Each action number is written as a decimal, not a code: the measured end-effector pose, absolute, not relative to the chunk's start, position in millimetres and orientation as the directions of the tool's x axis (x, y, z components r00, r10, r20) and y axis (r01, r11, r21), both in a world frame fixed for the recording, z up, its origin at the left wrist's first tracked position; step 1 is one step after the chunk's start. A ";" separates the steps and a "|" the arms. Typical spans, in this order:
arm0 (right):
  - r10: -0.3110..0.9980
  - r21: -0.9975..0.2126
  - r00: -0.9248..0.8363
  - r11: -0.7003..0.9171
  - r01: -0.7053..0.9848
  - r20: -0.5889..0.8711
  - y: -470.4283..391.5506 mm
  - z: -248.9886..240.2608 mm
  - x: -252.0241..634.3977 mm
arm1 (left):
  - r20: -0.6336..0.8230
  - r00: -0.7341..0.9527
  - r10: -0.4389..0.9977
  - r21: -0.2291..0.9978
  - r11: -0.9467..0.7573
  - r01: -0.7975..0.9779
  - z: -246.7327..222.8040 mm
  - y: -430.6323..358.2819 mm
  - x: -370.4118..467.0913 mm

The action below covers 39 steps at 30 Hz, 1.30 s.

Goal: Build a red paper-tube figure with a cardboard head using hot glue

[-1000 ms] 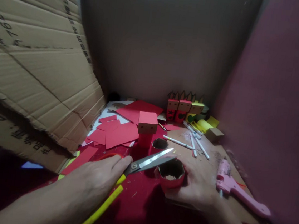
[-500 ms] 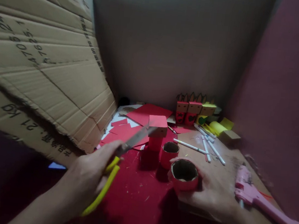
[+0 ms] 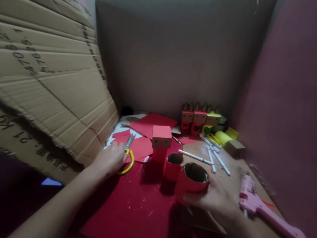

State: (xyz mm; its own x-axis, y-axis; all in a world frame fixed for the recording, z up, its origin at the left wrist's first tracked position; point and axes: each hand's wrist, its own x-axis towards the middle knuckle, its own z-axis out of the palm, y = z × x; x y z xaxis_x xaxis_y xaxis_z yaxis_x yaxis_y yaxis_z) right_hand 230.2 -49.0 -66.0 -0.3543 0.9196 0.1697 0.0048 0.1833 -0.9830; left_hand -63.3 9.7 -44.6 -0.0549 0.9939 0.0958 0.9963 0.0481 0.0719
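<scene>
Right of middle, holding a red tube [image 3: 180, 190] in the right hand [image 3: 216, 200].
Left of middle, touching scissors [image 3: 132, 163] with the left hand [image 3: 114, 156]; can't tell if gripping. Looks part done: ears [image 3: 197, 107] on three toys [image 3: 199, 118], none on front toy [image 3: 160, 143], no head on red tube or small tube [image 3: 172, 172].

Scissors [image 3: 128, 142] left of box-headed figure [image 3: 160, 144]; tubes [image 3: 172, 171] right-front of it. Markers [image 3: 194, 156] behind tubes. Glue gun [image 3: 257, 204] far right, on cardboard [image 3: 227, 177].
</scene>
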 end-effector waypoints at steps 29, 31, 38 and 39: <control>0.898 -0.245 0.091 0.018 0.969 0.430 -93.9 -122.8 362.0 | -0.124 0.797 0.591 0.963 0.265 -0.046 -71.6 -34.6 76.5; 0.906 -0.197 0.131 -0.054 0.979 0.402 -89.6 -123.9 360.2 | -0.111 0.796 0.596 0.962 0.265 -0.064 -79.6 -34.6 75.2; 0.824 -0.450 0.271 -0.022 0.893 0.497 -87.4 -117.2 358.0 | -0.074 0.798 0.598 0.960 0.260 -0.106 -81.0 -31.2 71.3; 0.804 -0.509 0.289 0.020 0.860 0.520 -90.8 -113.9 356.6 | -0.073 0.801 0.595 0.955 0.274 -0.117 -80.2 -30.9 70.8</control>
